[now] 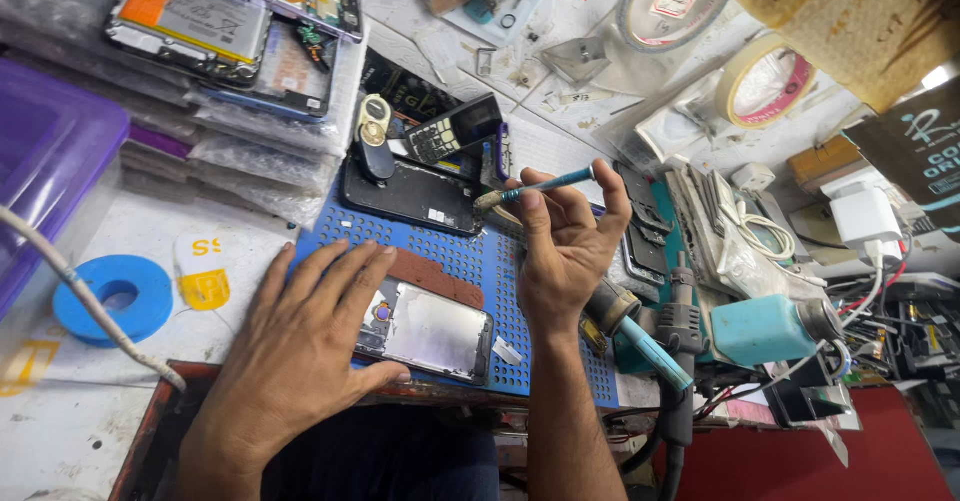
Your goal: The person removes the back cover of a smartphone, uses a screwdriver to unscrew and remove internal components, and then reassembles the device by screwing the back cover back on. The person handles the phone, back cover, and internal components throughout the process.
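Observation:
My left hand (pixel 300 346) lies flat with fingers spread on the blue perforated mat (pixel 480 261), its fingertips pressing the left end of an opened phone (pixel 432 333) that lies back up. My right hand (pixel 568 246) is raised just right of that phone and pinches a slim teal-handled brush (pixel 530 190), whose bristle tip points left above the mat. Behind the brush lies a dark phone back panel (pixel 415 198), with a small keypad phone (pixel 452 129) and a round metal part (pixel 373 121) beside it.
Bagged phone parts (pixel 215 21) are stacked at the back left by a purple plastic box (pixel 45 151). A blue tape ring (pixel 125 296) and white cable lie at left. Soldering tools (pixel 670 341), a teal bottle (pixel 765 328), chargers and tape rolls (pixel 765 83) crowd the right.

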